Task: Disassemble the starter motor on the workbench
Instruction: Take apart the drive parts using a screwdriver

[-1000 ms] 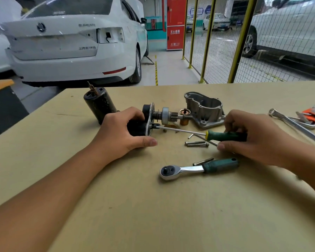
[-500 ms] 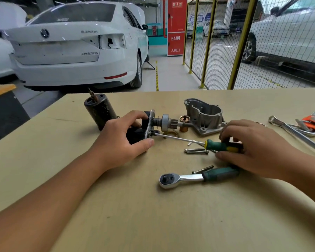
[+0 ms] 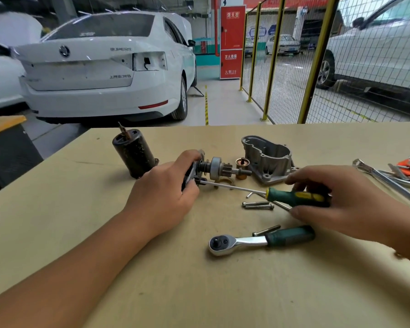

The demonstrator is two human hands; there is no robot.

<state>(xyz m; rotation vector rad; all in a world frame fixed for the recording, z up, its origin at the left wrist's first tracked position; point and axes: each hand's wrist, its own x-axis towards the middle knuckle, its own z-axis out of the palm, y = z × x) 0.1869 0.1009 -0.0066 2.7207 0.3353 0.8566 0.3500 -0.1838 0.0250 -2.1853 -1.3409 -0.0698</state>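
On workbench (image 3: 152,280) | starter motor (image 3: 213,170) shaft rightward | left hand (image 3: 161,197) grips it | right hand (image 3: 341,204) grips screwdriver (image 3: 294,197)

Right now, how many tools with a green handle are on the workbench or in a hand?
2. The screwdriver is held in the right hand, its tip at the motor part gripped by the left hand. The ratchet wrench lies on the workbench, nearer the camera.

Left hand (image 3: 162,192) regripped higher on plate, screwdriver (image 3: 294,197) handle rolled, yellow stripe up
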